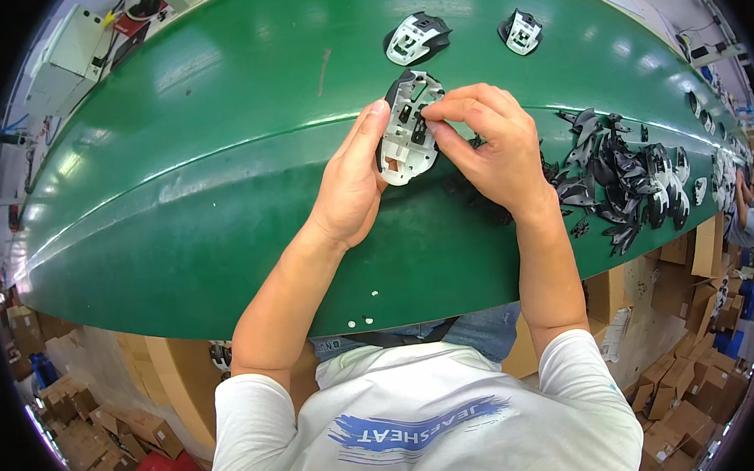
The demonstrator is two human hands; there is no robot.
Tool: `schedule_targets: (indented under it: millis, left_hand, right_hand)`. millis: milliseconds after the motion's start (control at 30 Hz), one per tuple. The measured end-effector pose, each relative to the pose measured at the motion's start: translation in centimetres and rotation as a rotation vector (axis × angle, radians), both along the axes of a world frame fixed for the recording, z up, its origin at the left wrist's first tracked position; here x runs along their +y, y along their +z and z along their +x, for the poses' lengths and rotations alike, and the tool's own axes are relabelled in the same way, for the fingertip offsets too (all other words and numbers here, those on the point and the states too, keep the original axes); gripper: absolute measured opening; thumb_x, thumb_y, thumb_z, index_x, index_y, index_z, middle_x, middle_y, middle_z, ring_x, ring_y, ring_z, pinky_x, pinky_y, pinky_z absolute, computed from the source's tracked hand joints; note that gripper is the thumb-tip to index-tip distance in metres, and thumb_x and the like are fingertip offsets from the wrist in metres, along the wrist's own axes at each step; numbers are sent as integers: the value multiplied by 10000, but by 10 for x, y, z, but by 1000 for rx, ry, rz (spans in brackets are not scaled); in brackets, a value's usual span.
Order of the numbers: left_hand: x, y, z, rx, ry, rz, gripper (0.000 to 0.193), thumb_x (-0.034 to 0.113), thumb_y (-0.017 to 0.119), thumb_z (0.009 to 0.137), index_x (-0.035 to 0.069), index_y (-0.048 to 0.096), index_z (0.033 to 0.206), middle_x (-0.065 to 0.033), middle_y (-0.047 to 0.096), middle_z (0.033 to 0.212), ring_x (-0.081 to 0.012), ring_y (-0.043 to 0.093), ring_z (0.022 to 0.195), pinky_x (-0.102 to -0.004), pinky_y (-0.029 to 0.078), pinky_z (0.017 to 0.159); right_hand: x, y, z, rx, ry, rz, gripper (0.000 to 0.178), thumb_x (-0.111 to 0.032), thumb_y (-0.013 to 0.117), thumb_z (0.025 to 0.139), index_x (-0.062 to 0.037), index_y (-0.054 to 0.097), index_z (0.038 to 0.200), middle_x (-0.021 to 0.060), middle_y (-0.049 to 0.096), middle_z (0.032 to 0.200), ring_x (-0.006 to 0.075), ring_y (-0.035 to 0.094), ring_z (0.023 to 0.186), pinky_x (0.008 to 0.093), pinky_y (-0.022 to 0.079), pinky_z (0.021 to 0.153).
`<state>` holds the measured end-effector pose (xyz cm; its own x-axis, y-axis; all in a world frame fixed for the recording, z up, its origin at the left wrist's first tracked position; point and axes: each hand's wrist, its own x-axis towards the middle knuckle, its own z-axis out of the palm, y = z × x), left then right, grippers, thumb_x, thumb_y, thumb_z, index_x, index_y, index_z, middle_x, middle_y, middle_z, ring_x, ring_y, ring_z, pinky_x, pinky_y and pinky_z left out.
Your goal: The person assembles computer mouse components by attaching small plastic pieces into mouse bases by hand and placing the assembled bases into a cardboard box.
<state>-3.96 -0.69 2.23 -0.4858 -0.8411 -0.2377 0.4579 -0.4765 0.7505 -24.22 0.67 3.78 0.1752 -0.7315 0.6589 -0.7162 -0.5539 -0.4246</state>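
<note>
A computer mouse shell (401, 168), white inside with a black rim, is tilted up over the green table with its hollow side showing. My left hand (349, 186) grips it along its left edge, thumb on top and the other fingers underneath. Small black parts sit in the shell's middle. Over its right side, my right hand (502, 148) is closed in a pinch, thumb and forefinger touching or nearly touching those parts. Whatever lies between these fingertips is too small and hidden to name.
Two more black-and-white mouse shells (418, 39) (521, 33) rest farther back on the green table (180, 220). A heap of black plastic pieces (608, 172) lies to the right, white-and-black shells (669, 190) beside it. Tiny white bits (369, 321) lie near the front edge. Another person (747, 216) is far right.
</note>
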Motion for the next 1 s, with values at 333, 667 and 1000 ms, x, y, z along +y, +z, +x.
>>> schedule_targets:
  millis: [333, 667, 1000]
  left_hand:
    - [-2, 2, -8, -66, -6, -113, 454, 397, 398, 1188, 80, 588, 1452, -14, 685, 1323, -120, 651, 1196, -352, 519, 1064]
    - [-4, -8, 4, -197, -51, -307, 632, 51, 688, 920, -16, 481, 1513, -96, 629, 1325, -158, 597, 1212, -325, 523, 1034]
    - [10, -16, -3, -553, 169, -499, 483, 81, 604, 914, 13, 561, 1390, -179, 724, 1022, -271, 703, 898, -384, 555, 818]
  right_hand:
    - [7, -5, 15, -22, -106, 8, 134, -94, 825, 837, -119, 787, 963, 5, 750, 957, 215, 711, 901, 369, 489, 840]
    - [10, 6, 28, 111, -98, -11, 195, -73, 823, 840, -98, 784, 1030, 92, 753, 1051, 301, 699, 1039, 432, 505, 926]
    - [21, 3, 32, 199, -89, 142, 186, -69, 765, 939, -58, 743, 1123, 112, 701, 1115, 327, 646, 1083, 422, 454, 1005]
